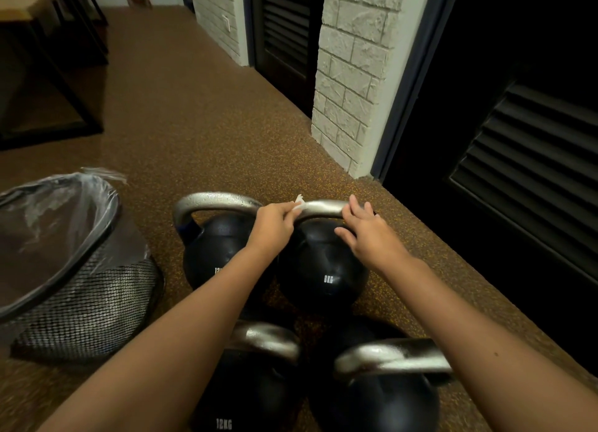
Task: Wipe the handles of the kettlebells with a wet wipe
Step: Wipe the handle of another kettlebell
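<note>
Several black kettlebells with silver handles stand on the brown speckled floor. My left hand (275,219) pinches a small white wet wipe (299,204) against the left end of the silver handle (325,207) of the far right kettlebell (323,270), marked 8KG. My right hand (365,229) rests with relaxed fingers on the right end of the same handle. The far left kettlebell (213,250) stands beside it. Two more kettlebells (246,393) (378,396) stand nearer, partly hidden under my forearms.
A black mesh waste bin (81,289) lined with a clear plastic bag stands on the floor at the left. A stone-block pillar (349,85) and dark louvered doors (524,160) run along the right. A dark table frame (42,76) stands at the far left.
</note>
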`<state>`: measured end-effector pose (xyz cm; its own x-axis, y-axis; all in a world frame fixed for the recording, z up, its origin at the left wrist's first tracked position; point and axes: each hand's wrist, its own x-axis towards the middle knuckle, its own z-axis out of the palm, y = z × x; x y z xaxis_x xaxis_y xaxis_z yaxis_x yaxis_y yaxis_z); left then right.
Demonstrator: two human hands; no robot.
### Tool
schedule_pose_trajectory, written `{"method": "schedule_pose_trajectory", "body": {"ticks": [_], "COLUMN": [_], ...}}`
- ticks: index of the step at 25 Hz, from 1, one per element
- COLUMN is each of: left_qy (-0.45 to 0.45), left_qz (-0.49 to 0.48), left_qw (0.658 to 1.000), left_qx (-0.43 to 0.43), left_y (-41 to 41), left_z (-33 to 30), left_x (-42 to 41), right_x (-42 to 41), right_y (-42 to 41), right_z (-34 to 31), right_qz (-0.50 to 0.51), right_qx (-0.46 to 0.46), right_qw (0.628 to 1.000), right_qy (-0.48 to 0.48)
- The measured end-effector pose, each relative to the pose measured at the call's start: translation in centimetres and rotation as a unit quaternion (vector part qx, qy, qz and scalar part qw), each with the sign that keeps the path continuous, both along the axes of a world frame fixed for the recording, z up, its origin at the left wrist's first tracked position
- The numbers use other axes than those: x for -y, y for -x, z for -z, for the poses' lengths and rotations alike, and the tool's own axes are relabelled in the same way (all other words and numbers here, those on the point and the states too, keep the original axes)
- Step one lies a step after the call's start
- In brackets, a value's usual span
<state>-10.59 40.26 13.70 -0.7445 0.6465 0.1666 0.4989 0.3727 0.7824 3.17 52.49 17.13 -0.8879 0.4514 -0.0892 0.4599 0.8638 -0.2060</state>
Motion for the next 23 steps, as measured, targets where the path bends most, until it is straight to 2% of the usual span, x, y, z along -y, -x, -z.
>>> {"method": "schedule_pose_trajectory", "body": {"ticks": [5, 10, 15, 23], "left_qy": [0.018, 0.072, 0.015, 0.032], "left_qz": [0.035, -0.007, 0.012, -0.036], "left_qw": [0.998, 0.997, 1.0, 0.998], "left_qx": [-0.039, 0.003, -0.014, 0.035], "left_y": [1.0, 1.6, 1.0, 0.7], "left_z": [-1.1, 0.6, -0.3, -0.1], "left_x": [-0.6, 0.8, 0.7, 0.4], "right_x": [0.1, 0.2, 0.2, 0.3], "right_y": [-0.1, -0.1, 0.1, 0.1], "right_z": [-0.1, -0.1, 0.0, -0.1], "right_qz": [0.0, -0.002, -0.001, 0.002], "right_qx": [0.001, -0.002, -0.002, 0.0], "right_qw": [1.0, 1.0, 1.0, 1.0], "right_qy": [-0.004, -0.001, -0.015, -0.005]}}
